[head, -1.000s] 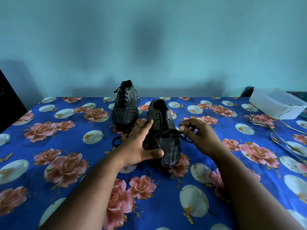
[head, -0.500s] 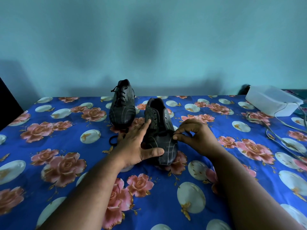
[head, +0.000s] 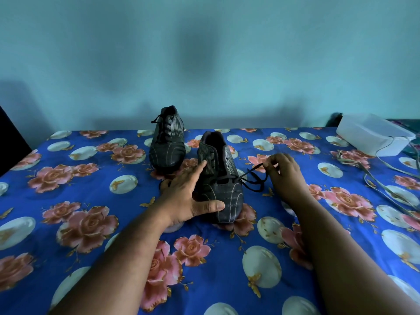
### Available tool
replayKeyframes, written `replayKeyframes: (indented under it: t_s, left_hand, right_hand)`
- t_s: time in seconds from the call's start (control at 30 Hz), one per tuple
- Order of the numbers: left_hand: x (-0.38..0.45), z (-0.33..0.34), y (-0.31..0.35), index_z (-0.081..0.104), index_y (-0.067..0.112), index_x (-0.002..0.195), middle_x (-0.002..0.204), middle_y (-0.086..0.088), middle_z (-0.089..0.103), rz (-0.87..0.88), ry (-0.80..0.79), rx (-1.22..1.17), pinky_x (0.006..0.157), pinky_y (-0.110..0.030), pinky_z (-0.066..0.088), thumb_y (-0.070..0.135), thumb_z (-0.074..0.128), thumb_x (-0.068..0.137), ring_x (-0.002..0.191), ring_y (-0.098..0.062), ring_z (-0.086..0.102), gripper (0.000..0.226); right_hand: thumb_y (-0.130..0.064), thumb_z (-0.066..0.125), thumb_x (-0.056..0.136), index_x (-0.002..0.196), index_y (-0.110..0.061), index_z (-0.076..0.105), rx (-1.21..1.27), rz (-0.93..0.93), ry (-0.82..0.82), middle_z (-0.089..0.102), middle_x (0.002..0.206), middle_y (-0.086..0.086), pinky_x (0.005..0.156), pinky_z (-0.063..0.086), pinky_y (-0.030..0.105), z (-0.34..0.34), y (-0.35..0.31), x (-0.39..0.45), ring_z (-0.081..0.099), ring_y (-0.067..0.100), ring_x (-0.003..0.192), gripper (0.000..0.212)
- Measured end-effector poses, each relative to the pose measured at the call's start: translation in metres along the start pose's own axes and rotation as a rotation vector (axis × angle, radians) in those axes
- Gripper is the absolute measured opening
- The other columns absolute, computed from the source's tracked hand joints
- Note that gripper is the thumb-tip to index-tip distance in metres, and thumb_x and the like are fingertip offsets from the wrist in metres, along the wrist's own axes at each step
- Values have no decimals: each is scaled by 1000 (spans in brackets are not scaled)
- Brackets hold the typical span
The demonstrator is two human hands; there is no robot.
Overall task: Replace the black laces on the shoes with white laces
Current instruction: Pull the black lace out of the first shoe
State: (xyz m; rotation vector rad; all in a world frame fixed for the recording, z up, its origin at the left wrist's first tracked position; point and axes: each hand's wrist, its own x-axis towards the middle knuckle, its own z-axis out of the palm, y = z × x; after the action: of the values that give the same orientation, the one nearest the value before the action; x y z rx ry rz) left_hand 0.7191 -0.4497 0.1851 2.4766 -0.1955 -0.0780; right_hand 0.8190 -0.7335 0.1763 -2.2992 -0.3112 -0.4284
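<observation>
Now the left hand (head: 188,192) steadies the near shoe (head: 218,178), fingers straight. Its heel points to twelve o'clock. The right hand (head: 283,169) pinches the black lace (head: 252,176) at two o'clock.

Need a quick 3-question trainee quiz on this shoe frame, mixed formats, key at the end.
1. True or false: the far shoe has no lace in it.
2. What does the right hand pinch? A) a white lace B) the black lace of the near shoe C) the white box
3. Fill in: the left hand rests on the near shoe with its fingers ____ (straight/curled).

Key: 1 false, it is laced in black; 2 B; 3 straight.
</observation>
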Motion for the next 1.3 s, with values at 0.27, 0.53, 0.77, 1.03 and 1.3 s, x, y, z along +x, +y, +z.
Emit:
replayKeyframes:
  t_s: [0.27,0.53,0.77,1.03,1.3]
  left_hand:
    - [3,1,-2,-5,51,156,170,15,-7,6,26,49,122,-56,0,111,35,41,155,-6,-9,136]
    - [1,0,0,-4,49,157,169,15,-6,12,28,54,122,-57,-3,110,34,41,155,-6,-8,137]
    - [3,-2,-2,-3,48,158,170,11,-2,18,74,141,122,-56,6,112,30,42,156,-11,-2,136]
    - [2,-2,-1,-2,48,158,169,14,-3,16,101,221,121,-55,2,113,22,40,153,-8,-9,137]
    - [4,0,-3,-10,50,157,168,14,-16,7,15,103,119,-60,-17,111,31,42,151,-3,-22,136]
  right_hand:
    - [-46,76,82,97,-23,77,156,-430,-180,66,100,-6,90,45,29,2,-31,-15,59,13,104,27]
    - [-20,69,95,86,-25,65,201,-237,-52,62,91,-15,76,42,28,2,-22,-9,55,10,90,11]
    - [-32,66,96,96,-23,64,54,-62,-32,57,104,-5,86,40,36,4,-10,-3,51,22,107,9]
    - [-53,71,83,90,-31,74,121,-438,-191,63,103,-16,94,39,32,6,-27,-13,54,13,107,24]
    - [-37,68,93,80,-38,64,252,49,74,65,97,-9,86,51,48,2,-10,-2,60,24,100,14]
